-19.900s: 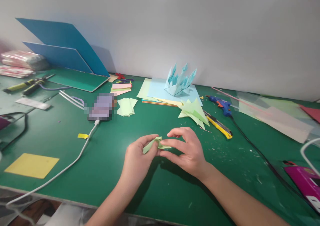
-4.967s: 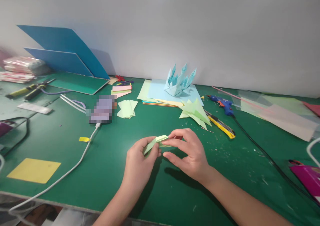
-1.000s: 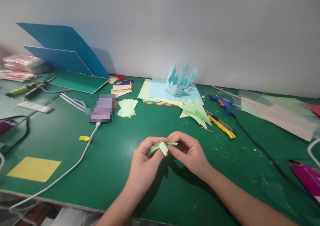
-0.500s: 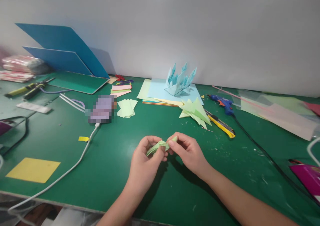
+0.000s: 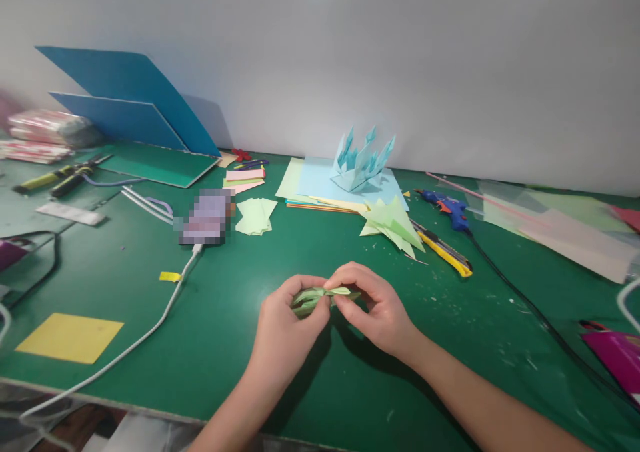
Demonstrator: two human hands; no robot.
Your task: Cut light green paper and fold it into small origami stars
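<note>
A small folded piece of light green paper [image 5: 311,299] is held in front of me, above the green tabletop. My left hand [image 5: 290,315] is closed around its left end, thumb on the near side. On the right end, my right hand [image 5: 373,305] pinches the paper between thumb and fingers. My fingers hide parts of the folds. Beyond my hands lie pointed light green folded papers [image 5: 393,222] in a pile. Farther back, a pale blue folded-paper piece with upright spikes [image 5: 357,169] stands on stacked coloured sheets [image 5: 315,185].
A yellow-handled cutter [image 5: 447,255] and a blue glue gun [image 5: 450,212] with a black cord lie to the right. Left of my hands are light green paper cut-outs [image 5: 255,217], a pixelated device [image 5: 207,217] with a white cable [image 5: 167,309], pliers [image 5: 73,179] and a yellow sheet [image 5: 73,337].
The folded green paper has turned flatter between my hands, showing more of its layers. My right fingers have shifted left along it, close to my left fingertips.
</note>
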